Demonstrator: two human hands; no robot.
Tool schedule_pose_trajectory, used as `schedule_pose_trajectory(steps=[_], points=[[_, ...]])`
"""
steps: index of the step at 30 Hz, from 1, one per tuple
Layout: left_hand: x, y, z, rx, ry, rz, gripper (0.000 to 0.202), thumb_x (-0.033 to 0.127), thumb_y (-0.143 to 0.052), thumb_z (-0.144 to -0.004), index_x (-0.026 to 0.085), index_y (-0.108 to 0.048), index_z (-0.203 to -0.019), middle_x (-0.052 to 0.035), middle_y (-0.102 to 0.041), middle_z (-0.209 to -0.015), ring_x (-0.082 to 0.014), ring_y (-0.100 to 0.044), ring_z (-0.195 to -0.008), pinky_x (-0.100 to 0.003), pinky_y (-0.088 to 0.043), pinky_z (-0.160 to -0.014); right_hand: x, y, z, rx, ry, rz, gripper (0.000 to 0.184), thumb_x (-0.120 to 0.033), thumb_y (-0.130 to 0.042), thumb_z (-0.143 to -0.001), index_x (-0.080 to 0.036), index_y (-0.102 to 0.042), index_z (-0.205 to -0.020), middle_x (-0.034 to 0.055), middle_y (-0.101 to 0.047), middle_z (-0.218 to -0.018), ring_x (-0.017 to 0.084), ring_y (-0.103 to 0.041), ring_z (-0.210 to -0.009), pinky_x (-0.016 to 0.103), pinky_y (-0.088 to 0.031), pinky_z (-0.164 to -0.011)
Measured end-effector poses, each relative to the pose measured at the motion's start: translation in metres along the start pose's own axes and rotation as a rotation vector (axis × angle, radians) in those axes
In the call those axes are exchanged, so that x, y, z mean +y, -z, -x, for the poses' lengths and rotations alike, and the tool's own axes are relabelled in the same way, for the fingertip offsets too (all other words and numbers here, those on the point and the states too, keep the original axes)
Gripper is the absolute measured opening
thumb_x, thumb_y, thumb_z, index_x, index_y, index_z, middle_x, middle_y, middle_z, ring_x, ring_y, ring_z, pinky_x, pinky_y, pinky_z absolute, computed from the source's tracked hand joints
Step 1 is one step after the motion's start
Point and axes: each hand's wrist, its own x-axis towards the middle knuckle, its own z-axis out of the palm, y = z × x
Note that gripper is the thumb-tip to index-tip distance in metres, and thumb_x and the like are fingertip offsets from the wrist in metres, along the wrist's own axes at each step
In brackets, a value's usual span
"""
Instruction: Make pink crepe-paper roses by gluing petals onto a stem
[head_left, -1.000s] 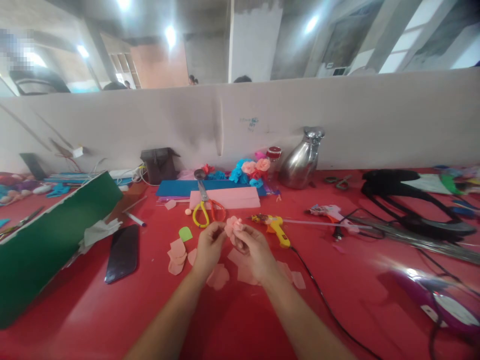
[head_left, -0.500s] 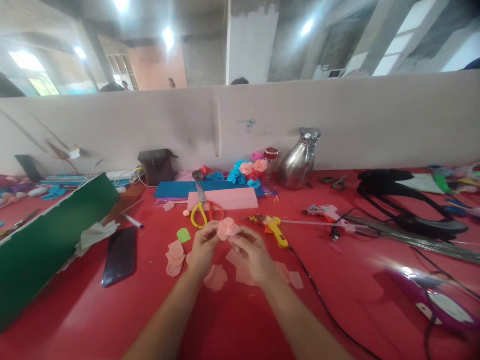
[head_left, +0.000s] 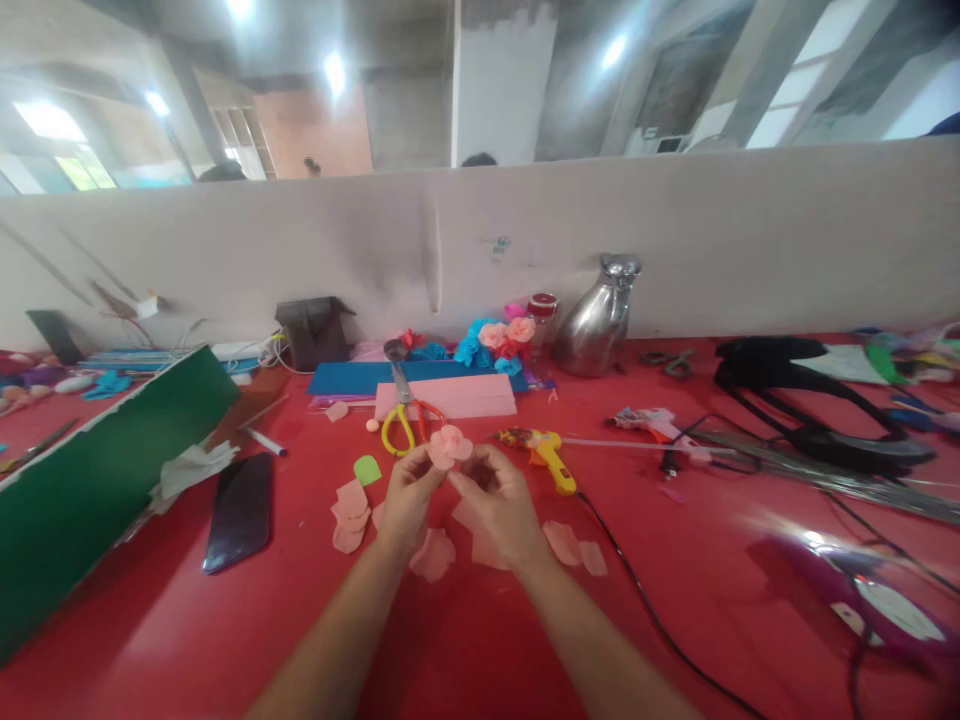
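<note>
A pink paper flower (head_left: 449, 447) is held up between both hands over the red table. My left hand (head_left: 409, 497) pinches it from the left side, and my right hand (head_left: 496, 500) has its fingers closed at its right lower edge. Loose pink paper petals (head_left: 351, 516) lie left of my hands, beside a green rounded piece (head_left: 367, 470). More pink petals (head_left: 433, 555) rest below and to the right. Just behind the flower are scissors (head_left: 398, 430) with yellow and orange handles. A yellow glue gun (head_left: 551, 460) lies to the right.
A phone (head_left: 238, 513) and a green board (head_left: 112, 490) are at left. Folded pink paper (head_left: 472, 396), finished paper flowers (head_left: 495, 340) and a steel jug (head_left: 598, 320) stand along the white partition. The glue gun's cord (head_left: 637, 585) runs toward the front right.
The pink flower has shifted slightly left and up and turned in my fingers. My right hand's fingers have changed their grip on its edge.
</note>
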Motion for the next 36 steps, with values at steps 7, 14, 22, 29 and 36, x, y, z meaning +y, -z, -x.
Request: schedule_pose_trajectory(steps=[7, 14, 22, 29, 36], points=[[-0.0075, 0.0004, 0.0000, -0.026, -0.021, -0.043, 0.015, 0.024, -0.070, -0.065, 0.017, -0.068, -0.078, -0.0012, -0.064, -0.076, -0.0096, -0.050, -0.064, -0.021, -0.036, -0.059, -0.0033, -0.0029, -0.0003, 0.087, 0.000, -0.008, 0.019, -0.031, -0.069, -0.067, -0.020, -0.059, -0.079, -0.0027, -0.053, -0.069, 0.010, -0.045, -0.059, 0.022, -0.036, -0.054], [-0.0076, -0.0002, 0.0003, -0.016, -0.001, -0.037, 0.012, 0.023, -0.069, -0.066, 0.017, -0.068, -0.075, 0.0009, -0.061, -0.070, -0.0074, -0.044, -0.061, -0.020, -0.033, -0.057, 0.0006, 0.0028, -0.0010, 0.082, 0.035, 0.098, 0.014, -0.032, -0.065, -0.071, -0.019, -0.063, -0.074, -0.0007, -0.058, -0.070, 0.013, -0.049, -0.062, 0.025, -0.040, -0.058], [-0.0041, -0.0030, 0.0030, -0.054, 0.024, -0.025, 0.012, 0.024, -0.069, -0.066, 0.017, -0.068, -0.076, 0.0024, -0.056, -0.063, -0.0064, -0.039, -0.056, -0.020, -0.030, -0.055, -0.0018, 0.0042, 0.0013, 0.126, 0.154, 0.167, 0.007, -0.027, -0.061, -0.076, -0.020, -0.062, -0.076, 0.0001, -0.058, -0.077, 0.014, -0.053, -0.072, 0.026, -0.041, -0.064], [-0.0029, -0.0027, 0.0038, -0.064, 0.047, -0.068, 0.016, 0.030, -0.069, -0.066, 0.014, -0.067, -0.068, 0.0026, -0.049, -0.056, -0.0064, -0.033, -0.054, -0.021, -0.027, -0.053, -0.0044, 0.0048, 0.0040, 0.135, 0.222, 0.210, 0.004, -0.025, -0.061, -0.078, -0.021, -0.061, -0.078, 0.0001, -0.056, -0.079, 0.014, -0.053, -0.073, 0.025, -0.041, -0.064], [-0.0017, -0.0036, 0.0044, -0.082, 0.039, -0.075, 0.015, 0.029, -0.068, -0.069, 0.015, -0.067, -0.066, 0.0027, -0.048, -0.055, -0.0063, -0.032, -0.054, -0.021, -0.026, -0.053, -0.0058, 0.0050, 0.0053, 0.123, 0.234, 0.222, 0.004, -0.025, -0.060, -0.079, -0.021, -0.062, -0.079, 0.0000, -0.054, -0.076, 0.013, -0.052, -0.069, 0.025, -0.042, -0.063]])
